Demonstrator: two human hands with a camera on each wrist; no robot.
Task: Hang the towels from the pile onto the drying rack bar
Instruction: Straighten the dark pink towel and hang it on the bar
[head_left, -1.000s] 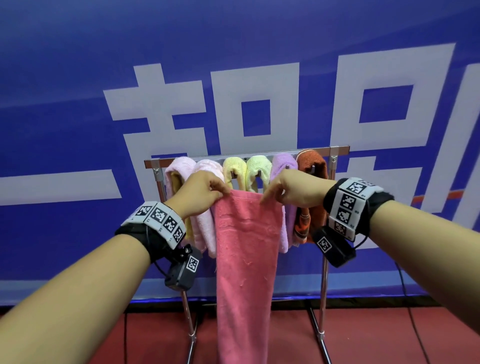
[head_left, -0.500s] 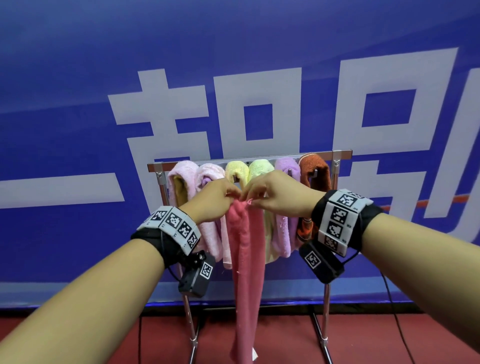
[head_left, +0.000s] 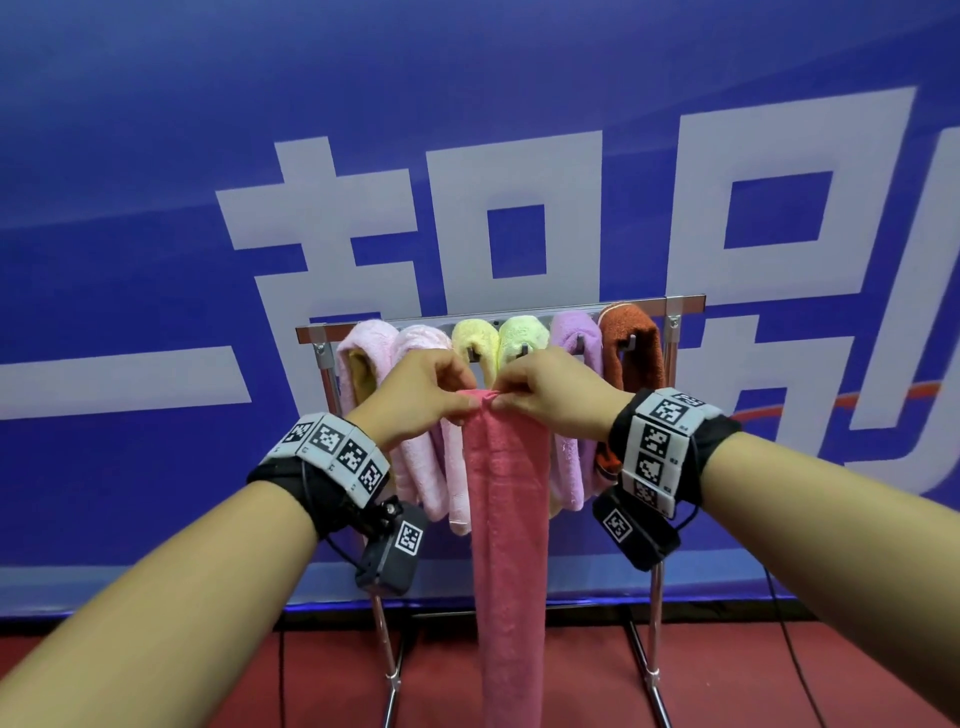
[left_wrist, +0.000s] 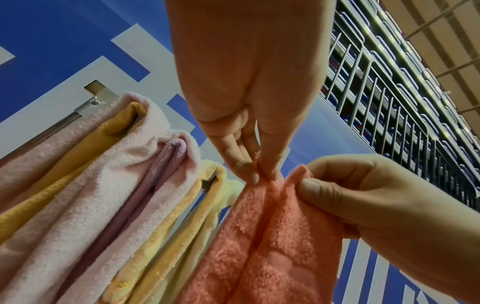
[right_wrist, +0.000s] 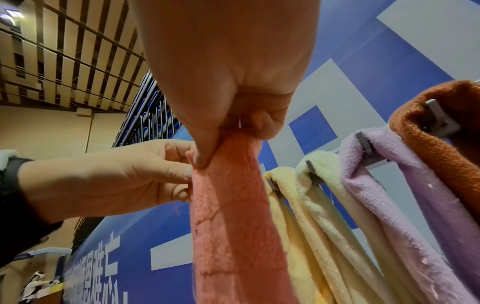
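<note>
A long coral-pink towel (head_left: 506, 525) hangs folded lengthwise in front of the drying rack bar (head_left: 644, 305). My left hand (head_left: 423, 397) pinches its top edge from the left, and my right hand (head_left: 545, 392) pinches the same edge from the right, the two hands almost touching. In the left wrist view the left hand (left_wrist: 249, 164) pinches the pink towel (left_wrist: 267, 246) between thumb and fingers. In the right wrist view the right hand (right_wrist: 223, 139) grips the pink towel (right_wrist: 233, 216) at its top. Several towels hang on the rack: pale pink (head_left: 363, 343), yellow (head_left: 472, 338), lilac (head_left: 574, 332), rust-brown (head_left: 631, 338).
The rack stands on thin metal legs (head_left: 392, 670) on a red floor (head_left: 156, 675), against a blue banner (head_left: 467, 130) with large grey characters. A black cable (head_left: 800, 670) runs down at the right. Hooks (right_wrist: 439, 119) under the bar hold the towels.
The pink towel was spread wide between my hands; my hands have come together and the towel is now folded narrow. Both hands have risen slightly toward the bar.
</note>
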